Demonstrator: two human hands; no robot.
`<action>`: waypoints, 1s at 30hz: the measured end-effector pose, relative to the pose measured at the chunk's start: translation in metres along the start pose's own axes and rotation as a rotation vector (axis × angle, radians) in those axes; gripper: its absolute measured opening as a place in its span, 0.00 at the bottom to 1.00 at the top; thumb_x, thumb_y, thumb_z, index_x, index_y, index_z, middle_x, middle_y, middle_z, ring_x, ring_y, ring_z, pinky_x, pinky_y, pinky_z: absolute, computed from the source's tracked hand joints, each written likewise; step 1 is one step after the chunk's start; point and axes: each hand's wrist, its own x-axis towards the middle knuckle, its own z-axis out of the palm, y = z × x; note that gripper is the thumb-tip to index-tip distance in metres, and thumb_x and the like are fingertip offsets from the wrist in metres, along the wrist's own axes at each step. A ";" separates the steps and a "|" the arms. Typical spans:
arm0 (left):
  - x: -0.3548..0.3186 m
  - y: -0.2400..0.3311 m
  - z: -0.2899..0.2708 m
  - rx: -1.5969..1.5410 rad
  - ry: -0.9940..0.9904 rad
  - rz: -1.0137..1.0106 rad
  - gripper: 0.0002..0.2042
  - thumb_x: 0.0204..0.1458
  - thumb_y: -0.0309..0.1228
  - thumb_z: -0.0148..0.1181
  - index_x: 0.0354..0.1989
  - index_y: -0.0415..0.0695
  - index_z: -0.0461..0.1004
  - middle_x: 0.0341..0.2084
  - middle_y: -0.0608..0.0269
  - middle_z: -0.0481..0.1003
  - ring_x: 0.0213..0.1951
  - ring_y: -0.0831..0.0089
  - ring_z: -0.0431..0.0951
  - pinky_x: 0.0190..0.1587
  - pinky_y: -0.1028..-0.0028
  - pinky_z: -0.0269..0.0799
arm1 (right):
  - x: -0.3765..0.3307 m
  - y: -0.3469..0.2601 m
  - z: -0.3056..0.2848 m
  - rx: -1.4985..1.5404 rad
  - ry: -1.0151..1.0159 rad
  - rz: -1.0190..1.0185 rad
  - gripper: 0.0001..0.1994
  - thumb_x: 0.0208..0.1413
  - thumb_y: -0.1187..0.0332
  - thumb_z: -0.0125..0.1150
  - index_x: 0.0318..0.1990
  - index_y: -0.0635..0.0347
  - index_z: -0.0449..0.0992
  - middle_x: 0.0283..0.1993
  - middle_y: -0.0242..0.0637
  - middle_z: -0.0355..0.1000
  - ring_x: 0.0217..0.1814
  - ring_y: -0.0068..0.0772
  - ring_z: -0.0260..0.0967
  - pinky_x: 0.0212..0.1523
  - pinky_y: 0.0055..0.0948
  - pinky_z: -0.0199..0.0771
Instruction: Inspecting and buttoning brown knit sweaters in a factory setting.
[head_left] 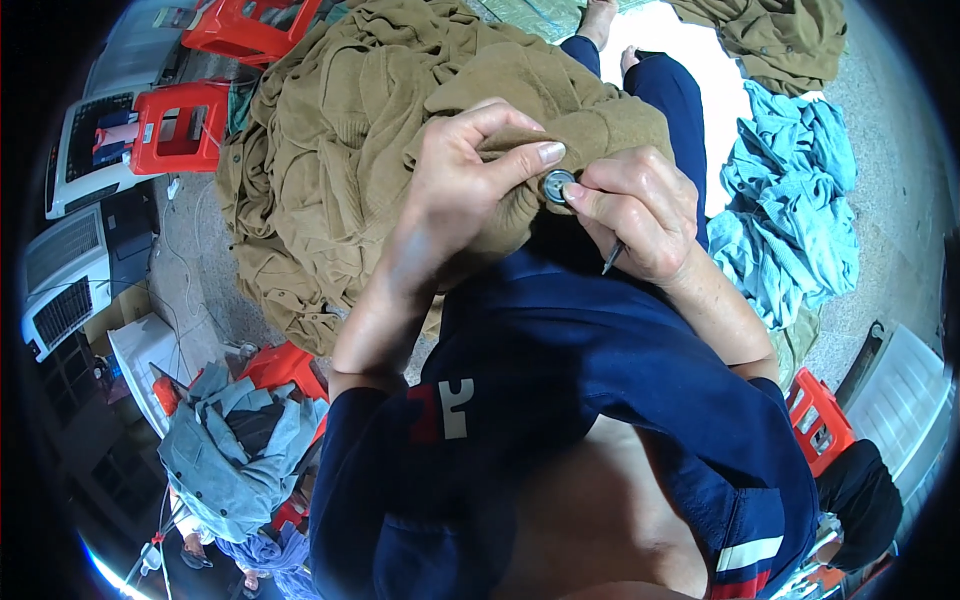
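Observation:
Bunched in my lap is a brown knit garment, part of a large heap of the same cloth. My left hand is closed on a fold of it, thumb stretched along the edge. A round dark button with a shiny rim sits at that edge, just beyond the left thumb tip. My right hand pinches the button's right side between thumb and finger. From under its curled fingers pokes the tip of a thin, pointed metal tool; its other end is hidden, so its kind cannot be told.
The brown heap spreads ahead and left. Light blue garments lie on the right, with brown clothing beyond them. Red plastic stools stand at the left. Grey-blue clothes cover another stool behind left. People are partly visible at the lower left.

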 end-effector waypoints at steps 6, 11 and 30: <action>-0.004 0.005 -0.008 -0.227 -0.072 -0.143 0.11 0.57 0.31 0.59 0.31 0.33 0.77 0.25 0.68 0.73 0.30 0.82 0.70 0.36 0.81 0.67 | 0.003 0.003 0.008 0.000 0.024 0.023 0.08 0.39 0.76 0.69 0.24 0.59 0.72 0.26 0.33 0.71 0.23 0.25 0.67 0.18 0.22 0.65; -0.012 0.008 -0.010 0.076 -0.152 0.038 0.12 0.55 0.31 0.61 0.39 0.31 0.76 0.35 0.63 0.74 0.37 0.78 0.72 0.41 0.78 0.69 | 0.000 -0.002 0.011 0.039 -0.019 0.081 0.09 0.38 0.78 0.68 0.25 0.60 0.72 0.26 0.35 0.70 0.24 0.28 0.68 0.20 0.24 0.68; -0.021 -0.013 -0.009 0.303 0.023 0.260 0.15 0.44 0.28 0.70 0.39 0.40 0.74 0.32 0.61 0.77 0.34 0.70 0.79 0.39 0.73 0.74 | -0.004 -0.009 0.009 0.526 -0.254 0.921 0.13 0.42 0.84 0.61 0.37 0.60 0.72 0.31 0.29 0.68 0.30 0.18 0.67 0.29 0.21 0.69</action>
